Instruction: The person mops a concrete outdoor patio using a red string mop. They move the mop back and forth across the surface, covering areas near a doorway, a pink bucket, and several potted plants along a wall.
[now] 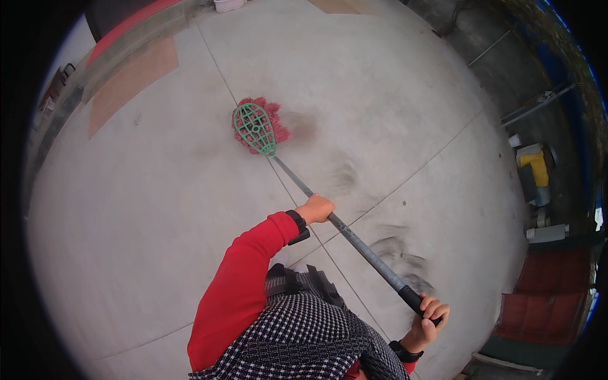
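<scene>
A broom with a green plastic lattice head (255, 124) and red bristles (280, 126) rests on the concrete floor (156, 204) ahead of me. From that head a grey metal handle (365, 249) runs diagonally back to the lower right. My left hand (317, 209) is wrapped around the handle's middle stretch. My right hand (431, 317) grips the black end sleeve (411, 299), its fingers over the top. Dark curved smears (396, 247) mark the floor just right of the handle.
Thin joints (430, 159) cross the floor. A brown flat sheet (135, 83) lies at the upper left, beside a red-edged step (128, 28). Along the right side are a box with yellow material (539, 168), a white roll-like object (546, 233) and dark red panels (544, 318).
</scene>
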Available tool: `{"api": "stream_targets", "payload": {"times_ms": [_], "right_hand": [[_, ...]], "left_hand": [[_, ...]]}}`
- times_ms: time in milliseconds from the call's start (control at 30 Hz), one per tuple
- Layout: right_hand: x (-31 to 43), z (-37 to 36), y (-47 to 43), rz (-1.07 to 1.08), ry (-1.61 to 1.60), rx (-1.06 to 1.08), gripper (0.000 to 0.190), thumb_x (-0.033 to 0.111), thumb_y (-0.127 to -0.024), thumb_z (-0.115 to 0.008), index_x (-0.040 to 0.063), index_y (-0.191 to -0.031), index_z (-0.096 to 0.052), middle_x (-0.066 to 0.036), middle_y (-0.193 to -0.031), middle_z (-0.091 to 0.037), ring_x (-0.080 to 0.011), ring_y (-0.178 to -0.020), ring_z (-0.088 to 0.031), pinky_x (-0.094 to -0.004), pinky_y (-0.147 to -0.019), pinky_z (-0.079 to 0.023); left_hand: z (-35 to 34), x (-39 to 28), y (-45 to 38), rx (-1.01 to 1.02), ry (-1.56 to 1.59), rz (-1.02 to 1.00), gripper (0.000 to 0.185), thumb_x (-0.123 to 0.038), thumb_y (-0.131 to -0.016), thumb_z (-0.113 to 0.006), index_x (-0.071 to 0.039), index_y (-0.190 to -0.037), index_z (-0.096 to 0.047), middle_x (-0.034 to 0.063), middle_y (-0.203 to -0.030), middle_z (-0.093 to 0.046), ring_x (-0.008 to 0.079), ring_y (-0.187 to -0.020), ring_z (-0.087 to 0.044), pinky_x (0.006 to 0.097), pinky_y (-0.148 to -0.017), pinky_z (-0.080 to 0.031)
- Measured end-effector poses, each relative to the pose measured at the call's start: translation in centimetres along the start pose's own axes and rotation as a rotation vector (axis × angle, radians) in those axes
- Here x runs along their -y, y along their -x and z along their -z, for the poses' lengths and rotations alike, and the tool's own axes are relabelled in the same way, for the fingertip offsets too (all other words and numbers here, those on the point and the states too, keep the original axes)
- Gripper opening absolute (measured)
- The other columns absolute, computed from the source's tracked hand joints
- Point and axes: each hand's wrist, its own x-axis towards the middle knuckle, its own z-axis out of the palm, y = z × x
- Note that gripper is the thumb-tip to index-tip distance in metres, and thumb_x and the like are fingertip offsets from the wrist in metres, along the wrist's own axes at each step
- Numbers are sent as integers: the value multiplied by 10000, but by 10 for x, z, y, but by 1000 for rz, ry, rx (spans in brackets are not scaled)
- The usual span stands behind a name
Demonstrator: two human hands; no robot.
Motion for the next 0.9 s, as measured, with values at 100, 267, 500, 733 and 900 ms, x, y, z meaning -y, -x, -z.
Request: {"api": "stream_targets", "payload": {"times_ms": [100,267,500,733,900], "right_hand": [[-11,13,-5,-57,-118,107,250,72,-541,-563,98,-660,-345,-29,-576,-408,-193,-632,-426,-413,-840,-352],[-40,6,-30,-219,-273,338,229,52,-571,-581,79,-655,-369,-46,-608,-454,-219,-665,-478,-428,-817,-364],[-100,-61,-69,-449,-429,768,198,48,-627,-556,82,-669,-365,-50,-604,-450,-204,-642,-466,-417,-806,-366],[-150,-153,-65,-637,-481,1066,219,23,-668,-560,81,-669,-349,-41,-602,-441,-180,-625,-437,-380,-735,-367],[-190,-197,-77,-629,-502,966,208,43,-685,-553,91,-663,-352,-39,-574,-437,-163,-584,-430,-353,-710,-368]], "left_hand": [[-4,8,50,-18,-15,88,71,-149,-601,-590,-116,-628,-533,60,-636,-566,263,-681,-562,383,-617,-380],[-17,16,140,-26,-20,360,108,-189,-621,-590,-101,-644,-533,95,-663,-574,303,-666,-561,419,-573,-422],[-58,17,255,-117,146,768,182,-224,-644,-624,-71,-678,-531,134,-688,-568,336,-682,-544,414,-594,-426],[-118,35,317,-175,233,873,280,-310,-652,-666,-68,-669,-527,146,-646,-554,344,-654,-536,410,-570,-420],[-130,86,310,-100,309,836,283,-351,-670,-637,-85,-702,-545,127,-679,-570,327,-695,-545,398,-607,-431]]}}
